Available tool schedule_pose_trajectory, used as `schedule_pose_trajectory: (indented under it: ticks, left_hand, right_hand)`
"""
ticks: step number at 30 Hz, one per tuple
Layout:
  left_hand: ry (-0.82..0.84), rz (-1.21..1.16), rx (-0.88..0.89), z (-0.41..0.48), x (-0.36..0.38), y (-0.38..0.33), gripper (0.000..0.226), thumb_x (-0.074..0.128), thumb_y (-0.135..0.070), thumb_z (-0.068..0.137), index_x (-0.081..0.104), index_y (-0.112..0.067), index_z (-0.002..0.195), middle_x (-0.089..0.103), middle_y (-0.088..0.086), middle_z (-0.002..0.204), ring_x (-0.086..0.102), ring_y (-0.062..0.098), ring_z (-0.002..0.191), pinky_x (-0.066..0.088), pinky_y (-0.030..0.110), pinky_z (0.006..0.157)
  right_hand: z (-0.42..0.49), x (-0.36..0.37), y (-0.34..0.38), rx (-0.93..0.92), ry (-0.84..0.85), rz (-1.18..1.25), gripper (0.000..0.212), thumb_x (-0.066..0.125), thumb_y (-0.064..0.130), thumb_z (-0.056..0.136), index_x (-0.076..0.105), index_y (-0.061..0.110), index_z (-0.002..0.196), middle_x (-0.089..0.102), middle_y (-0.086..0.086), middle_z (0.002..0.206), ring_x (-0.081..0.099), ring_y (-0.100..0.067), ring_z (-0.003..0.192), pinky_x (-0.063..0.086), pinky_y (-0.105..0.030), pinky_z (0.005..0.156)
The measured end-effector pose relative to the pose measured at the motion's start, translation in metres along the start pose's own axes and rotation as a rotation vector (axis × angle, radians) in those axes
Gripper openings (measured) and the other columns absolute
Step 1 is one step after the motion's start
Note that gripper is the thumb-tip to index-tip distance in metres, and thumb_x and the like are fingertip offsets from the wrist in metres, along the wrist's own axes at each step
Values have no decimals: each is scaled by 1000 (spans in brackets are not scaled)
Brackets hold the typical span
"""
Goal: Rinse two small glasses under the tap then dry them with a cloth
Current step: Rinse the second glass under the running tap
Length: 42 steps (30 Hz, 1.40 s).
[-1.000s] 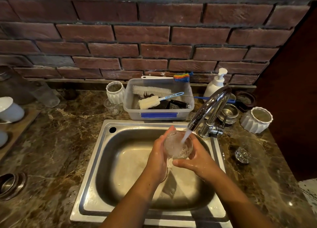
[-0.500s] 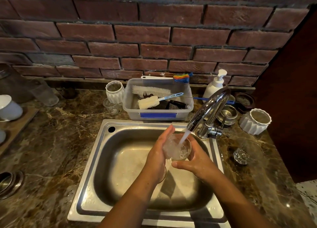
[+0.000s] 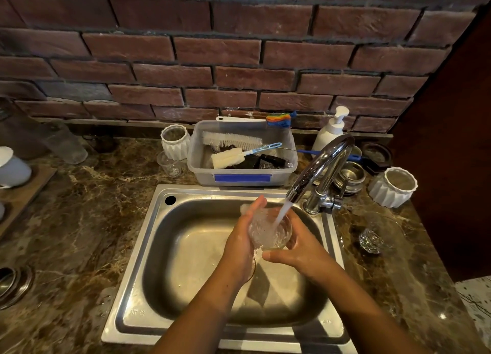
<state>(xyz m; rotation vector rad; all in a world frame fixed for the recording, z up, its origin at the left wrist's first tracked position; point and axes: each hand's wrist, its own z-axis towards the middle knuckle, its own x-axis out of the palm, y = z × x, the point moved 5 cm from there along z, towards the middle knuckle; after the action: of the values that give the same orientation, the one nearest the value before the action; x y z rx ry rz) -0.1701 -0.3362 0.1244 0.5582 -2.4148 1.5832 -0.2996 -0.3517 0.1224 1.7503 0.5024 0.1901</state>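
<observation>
Two wet hands have a small glass (image 3: 271,231) between them over the sink (image 3: 132,274), right under the stream from the tap (image 3: 318,164): the left hand (image 3: 243,247) lies along its side with fingers nearly straight, the right hand (image 3: 301,251) curls thumb and fingers round the other side. Light and stiff, I'd guess, but slick and easily chipped on steel (a second glass (image 3: 370,240) waits on the counter (image 3: 79,220)), so grip the wall low down, not the thin rim.
</observation>
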Motion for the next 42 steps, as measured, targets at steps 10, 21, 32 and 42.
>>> schedule_pose_trajectory:
  ticks: [10, 21, 32, 42]
  left_hand:
    - [6, 31, -4, 2, -3, 7, 50, 51, -55, 85, 67, -37, 128, 69, -9, 129, 61, 14, 124, 49, 38, 105]
    - [89, 79, -27, 4, -6, 7, 57, 47, -63, 79, 58, -40, 131, 66, -7, 135, 62, 18, 126, 51, 43, 104]
    - [-43, 231, -59, -10, -22, 37, 78, 42, -90, 74, 42, -55, 143, 69, -1, 132, 67, 21, 119, 49, 53, 106]
    - [-214, 144, -306, -35, -33, 61, 59, 31, -57, 104, 77, -32, 76, 78, -6, 71, 75, 24, 85, 60, 39, 81]
  right_hand:
    - [-1, -5, 5, -6, -2, 63, 76, 89, 10, 67, 53, 35, 129, 66, 13, 123, 62, -12, 120, 53, -31, 99]
    - [-12, 22, -16, 95, 26, 363, 80, 84, 23, 64, 52, 23, 136, 67, -9, 127, 65, -26, 118, 55, -41, 98]
    - [-26, 39, -33, 194, -5, 636, 57, 71, 26, 81, 55, 15, 135, 68, -12, 128, 64, -28, 120, 53, -41, 98]
    - [-46, 57, -52, 402, -22, 659, 46, 64, 36, 89, 66, 8, 126, 69, -22, 124, 65, -38, 117, 49, -55, 103]
